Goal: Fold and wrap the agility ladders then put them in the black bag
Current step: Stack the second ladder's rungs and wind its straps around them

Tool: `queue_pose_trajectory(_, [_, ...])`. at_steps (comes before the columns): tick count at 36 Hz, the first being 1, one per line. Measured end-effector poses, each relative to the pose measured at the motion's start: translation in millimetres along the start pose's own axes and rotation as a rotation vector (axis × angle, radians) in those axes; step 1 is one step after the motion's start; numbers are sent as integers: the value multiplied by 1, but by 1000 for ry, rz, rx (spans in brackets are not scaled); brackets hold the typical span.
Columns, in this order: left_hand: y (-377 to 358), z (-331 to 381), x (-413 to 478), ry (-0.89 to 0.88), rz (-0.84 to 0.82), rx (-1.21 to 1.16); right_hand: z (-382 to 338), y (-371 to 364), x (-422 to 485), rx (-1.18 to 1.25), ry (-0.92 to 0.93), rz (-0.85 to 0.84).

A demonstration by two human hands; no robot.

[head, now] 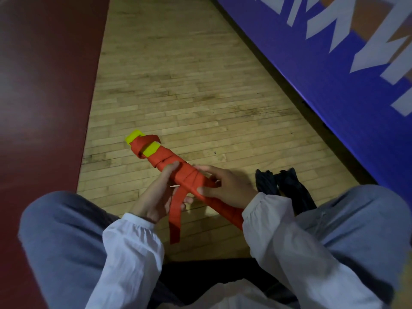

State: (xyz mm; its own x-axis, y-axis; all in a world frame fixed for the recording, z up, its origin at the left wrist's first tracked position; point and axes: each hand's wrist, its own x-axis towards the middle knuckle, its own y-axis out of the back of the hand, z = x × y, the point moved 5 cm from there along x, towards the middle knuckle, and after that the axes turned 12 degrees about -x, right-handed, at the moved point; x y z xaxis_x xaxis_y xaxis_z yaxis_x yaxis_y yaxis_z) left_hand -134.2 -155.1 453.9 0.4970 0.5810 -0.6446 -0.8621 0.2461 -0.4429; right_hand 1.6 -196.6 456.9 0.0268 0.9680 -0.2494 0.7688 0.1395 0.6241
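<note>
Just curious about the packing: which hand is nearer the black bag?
Right. The right hand grips the ladder bundle beside the black bag; the left hand grips it farther off.

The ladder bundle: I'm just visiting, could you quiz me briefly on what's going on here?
1. True or false: the ladder bundle already lies inside the black bag.
2. What colour are the rungs poking from the bundle's far end?
3. Of the left hand and right hand, which grips the bundle? A left only, B right only, C both.
Key: 1 false; 2 yellow; 3 C.
</note>
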Motion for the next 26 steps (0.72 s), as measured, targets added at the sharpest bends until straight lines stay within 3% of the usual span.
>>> queue_pose_trajectory(10, [4, 2, 0, -8, 30, 73, -24, 19, -11, -324, 124, 198])
queue_pose_trajectory(20, [-1, 0, 3, -143, 110, 27, -25, 10, -20, -644, 315, 454])
queue_pose_trajectory(23, [-2, -2, 2, -164, 121, 16, -20, 10, -19, -625, 304, 405])
queue_pose_trajectory(26, [-2, -4, 1, -173, 118, 24, -16, 11, -15, -452, 224, 244])
